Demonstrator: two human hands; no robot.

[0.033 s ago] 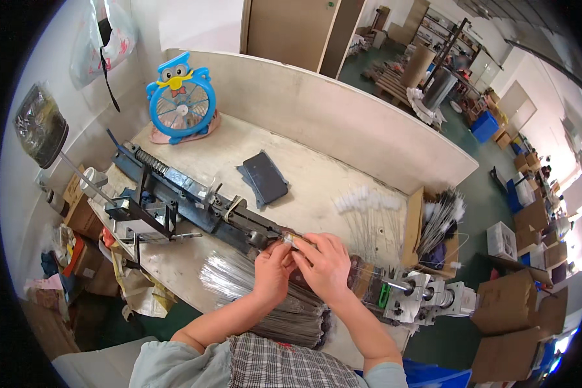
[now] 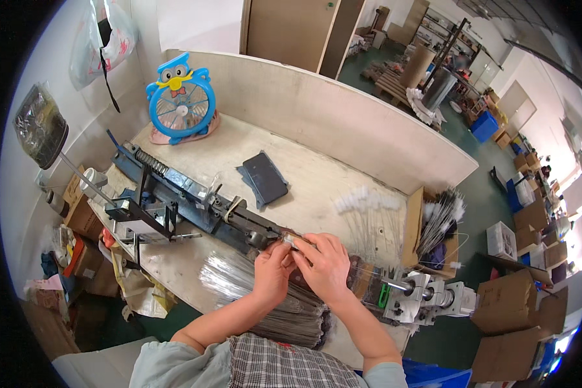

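My left hand [image 2: 273, 273] and my right hand [image 2: 324, 266] meet at the near end of a long dark metal bench device [image 2: 194, 200]. Fingers of both are pinched close together around a small whitish piece [image 2: 288, 240], too small and covered to name. Just left of the fingertips sits a round dark metal knob [image 2: 258, 240] on the device. Under my wrists lies a thick bundle of thin metal wires [image 2: 291, 315], its shiny ends [image 2: 223, 275] spreading left. To the right of my right hand stands a silver clamp-like mechanism [image 2: 427, 299] with a green part.
White-tipped wires [image 2: 368, 202] lie on the table's right side, beside a cardboard box [image 2: 412, 229] full of similar ones. A dark phone-like slab [image 2: 265, 179] rests mid-table. A blue cartoon fan [image 2: 182, 108] stands at the back left. A low partition [image 2: 343, 110] borders the far edge.
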